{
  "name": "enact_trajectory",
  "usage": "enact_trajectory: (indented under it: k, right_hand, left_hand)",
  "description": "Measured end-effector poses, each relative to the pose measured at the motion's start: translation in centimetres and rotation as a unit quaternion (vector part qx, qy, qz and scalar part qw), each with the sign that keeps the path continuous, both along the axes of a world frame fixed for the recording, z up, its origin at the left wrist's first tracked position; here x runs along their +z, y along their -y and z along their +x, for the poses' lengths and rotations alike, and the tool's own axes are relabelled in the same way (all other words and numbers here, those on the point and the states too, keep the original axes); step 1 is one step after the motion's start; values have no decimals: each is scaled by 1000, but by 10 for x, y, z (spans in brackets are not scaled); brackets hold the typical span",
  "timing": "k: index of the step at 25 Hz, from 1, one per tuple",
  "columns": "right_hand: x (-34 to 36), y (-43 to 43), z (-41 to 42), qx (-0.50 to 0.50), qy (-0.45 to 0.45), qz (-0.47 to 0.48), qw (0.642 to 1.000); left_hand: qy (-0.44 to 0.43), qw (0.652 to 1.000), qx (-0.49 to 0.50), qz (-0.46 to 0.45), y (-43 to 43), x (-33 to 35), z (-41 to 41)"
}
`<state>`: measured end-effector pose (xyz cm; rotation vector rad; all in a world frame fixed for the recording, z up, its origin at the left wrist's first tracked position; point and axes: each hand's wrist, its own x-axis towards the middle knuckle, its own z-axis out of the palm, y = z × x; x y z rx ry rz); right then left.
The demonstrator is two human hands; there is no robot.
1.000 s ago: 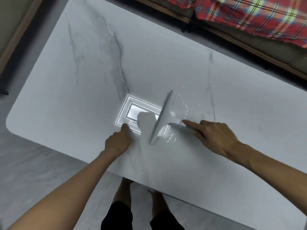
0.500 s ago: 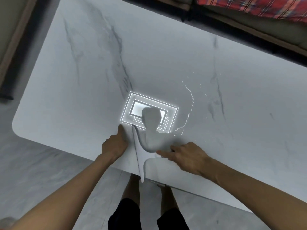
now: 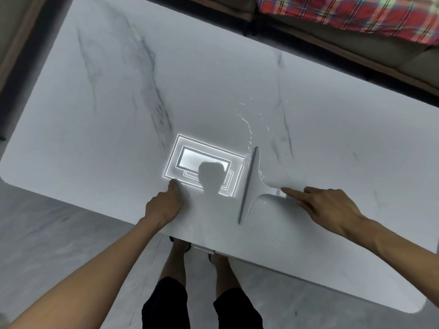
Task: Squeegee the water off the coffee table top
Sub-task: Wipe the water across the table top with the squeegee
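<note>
Squeegee (image 3: 249, 186) lies blade-down on the coffee table (image 3: 213, 79) near its front edge, beside the droplets of water (image 3: 247, 127). The right hand (image 3: 332, 207) grips its handle, forefinger extended. The left hand (image 3: 164, 205), loosely curled and holding nothing, rests on the tabletop.

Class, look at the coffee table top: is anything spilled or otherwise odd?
Yes. Water droplets lie scattered on the marble table top beyond the squeegee held by the right hand. The bright rectangles are only a lamp's reflection.
</note>
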<state>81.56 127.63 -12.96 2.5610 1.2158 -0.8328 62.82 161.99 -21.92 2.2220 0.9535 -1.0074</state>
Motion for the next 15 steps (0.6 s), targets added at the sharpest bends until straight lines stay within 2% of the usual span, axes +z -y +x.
enact_trajectory:
  k: [2, 5, 9, 15]
  right_hand:
    - [0, -15, -19, 17, -23, 29, 999]
    - [-21, -65, -71, 78, -103, 82, 988]
    - [-59, -113, -133, 183, -139, 75, 970]
    - [-59, -33, -101, 116, -81, 74, 987]
  left_hand:
    - [11, 1000, 15, 18, 5, 2, -12]
    - [10, 998, 47, 42, 4, 4, -39]
    - [-9, 999, 32, 38, 7, -5, -78]
    - [-17, 1000, 4, -15, 35, -13, -84]
